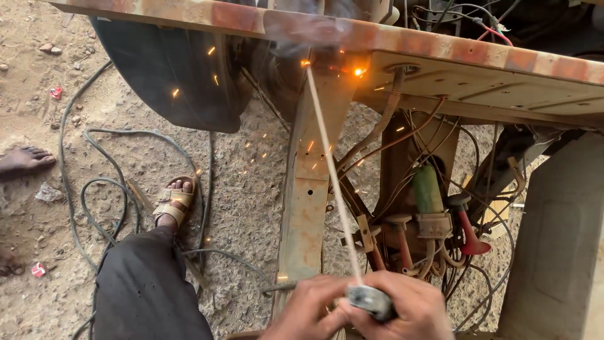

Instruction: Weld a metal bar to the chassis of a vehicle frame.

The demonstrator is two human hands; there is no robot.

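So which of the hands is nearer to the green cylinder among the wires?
Right. The right hand grips the rod holder almost directly below the green cylinder. The left hand sits farther left, under the rusty post.

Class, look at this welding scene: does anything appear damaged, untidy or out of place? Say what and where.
The metal panel overhead is rusted. Beneath it, loose wires hang tangled, and cables sprawl over the dirt by the sandalled foot, where sparks fall from the welding rod held by both hands.

Flat rusty orange-brown metal frame plate (440, 53): matt, rough, flaking. Thin pale welding rod (330, 164): smooth, matt. Grey metal electrode clamp (371, 301): dull. Ground (251, 189): coarse sandy dirt. Tan strapped sandal (174, 203): worn, matt.
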